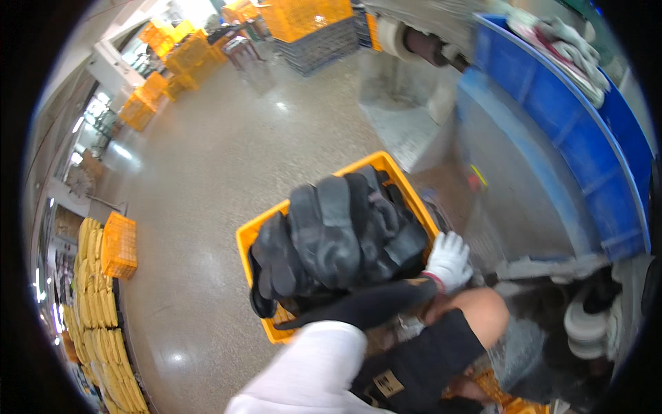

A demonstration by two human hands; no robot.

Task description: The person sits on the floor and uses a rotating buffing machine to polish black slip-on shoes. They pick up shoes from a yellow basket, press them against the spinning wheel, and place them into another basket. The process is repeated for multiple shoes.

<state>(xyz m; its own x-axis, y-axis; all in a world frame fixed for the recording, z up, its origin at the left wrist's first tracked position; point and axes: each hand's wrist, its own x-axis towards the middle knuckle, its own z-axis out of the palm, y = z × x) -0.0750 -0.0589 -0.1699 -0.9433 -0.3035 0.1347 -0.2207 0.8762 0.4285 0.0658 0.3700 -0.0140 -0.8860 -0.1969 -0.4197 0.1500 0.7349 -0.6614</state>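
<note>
My left hand [448,263], in a white glove with a red cuff edge, is beside the right corner of a yellow plastic crate [246,252]. Its fingers look stretched out, and I see nothing held in them. The left arm has a white upper sleeve and a black forearm sleeve, and it crosses in front of the crate. Heaped inside the crate are several smooth black pieces [336,238], rounded and shaped like shoe soles. My right hand does not show.
At the right stands a machine with a white roller [393,38] and a dusty grey sheet. Above it is a long blue bin [552,103] with gloves and cloths [565,52]. Yellow crates [307,19] stack far off; another crate [119,245] stands left by yellow bundles [96,297]. My bent knee [485,317] is close by.
</note>
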